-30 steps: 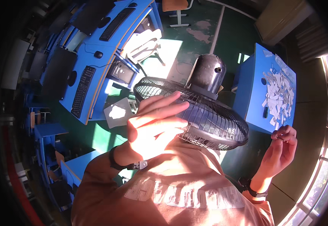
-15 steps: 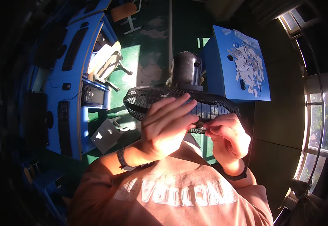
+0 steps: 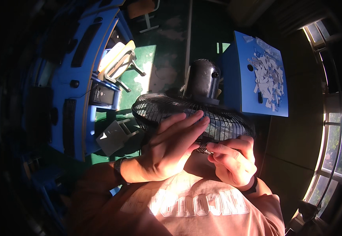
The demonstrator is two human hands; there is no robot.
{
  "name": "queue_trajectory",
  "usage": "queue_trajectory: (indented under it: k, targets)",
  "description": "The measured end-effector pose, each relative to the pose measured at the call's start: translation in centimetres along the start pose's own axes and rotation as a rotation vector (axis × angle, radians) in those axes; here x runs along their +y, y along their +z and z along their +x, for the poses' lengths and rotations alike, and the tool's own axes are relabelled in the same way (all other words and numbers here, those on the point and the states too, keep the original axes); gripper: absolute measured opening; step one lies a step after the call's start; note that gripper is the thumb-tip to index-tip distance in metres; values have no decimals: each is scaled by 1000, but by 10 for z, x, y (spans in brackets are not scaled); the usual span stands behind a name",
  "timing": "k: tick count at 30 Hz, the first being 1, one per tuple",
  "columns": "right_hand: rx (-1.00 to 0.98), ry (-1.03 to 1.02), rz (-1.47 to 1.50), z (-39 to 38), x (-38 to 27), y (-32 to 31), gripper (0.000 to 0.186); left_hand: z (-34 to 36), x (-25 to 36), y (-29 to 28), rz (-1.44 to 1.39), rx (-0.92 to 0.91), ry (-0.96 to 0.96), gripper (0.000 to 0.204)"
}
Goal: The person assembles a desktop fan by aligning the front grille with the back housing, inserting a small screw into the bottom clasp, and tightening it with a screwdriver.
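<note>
A black electric fan (image 3: 155, 112) is in front of my chest, its wire grille edge-on and its cylindrical motor housing (image 3: 203, 78) pointing away from me. My left hand (image 3: 167, 151) lies against the grille with its fingers stretched out and its thumb by the near rim. At that same spot on the rim, my right hand (image 3: 234, 159) is closed, thumb and forefinger pinching at a small dark piece (image 3: 203, 148). What exactly this piece is, I cannot make out. Parts of the lower grille are hidden behind both hands.
On the right, a blue table (image 3: 237, 78) carries a heap of white strips (image 3: 267, 74). Blue desks (image 3: 74, 122) with keyboards and mice line the left, beside a wooden-seated chair (image 3: 119, 65) and a grey stool (image 3: 112, 137). Windows (image 3: 338, 141) stand at the far right.
My right hand has shifted a little down and left along the rim, its fingers curled more. My left hand has tilted slightly and stays on the grille. The whole view has turned slightly.
</note>
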State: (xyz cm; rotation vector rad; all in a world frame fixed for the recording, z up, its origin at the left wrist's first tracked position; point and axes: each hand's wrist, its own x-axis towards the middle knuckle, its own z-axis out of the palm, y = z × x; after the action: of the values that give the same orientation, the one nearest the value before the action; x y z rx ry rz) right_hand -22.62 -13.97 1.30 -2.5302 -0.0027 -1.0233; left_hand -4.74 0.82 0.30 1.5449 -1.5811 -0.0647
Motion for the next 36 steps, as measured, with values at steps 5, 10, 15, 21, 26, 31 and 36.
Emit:
queue_trajectory:
  k: [5,10,15,21,26,31,36]
  targets:
    - [6,-109,-33,-2,6,3,24,7,-21,-32,-148,-327,91,76]
    - [9,-161,-34,1,7,4,29,25,-32,-40,-187,-376,154,67]
    - [33,-114,-6,3,7,2,31,40,-43,-42,-379,-423,126,75]
    - [4,-32,17,7,10,1,32,47,-56,-33,-448,-287,96,30]
    - [50,58,42,13,14,4,32,49,-61,-30,-456,-235,206,29]
    - [34,66,47,18,15,5,28,45,-62,-23,-400,-175,234,29]
    - [20,63,25,22,14,6,26,40,-62,-23,-382,-172,238,29]
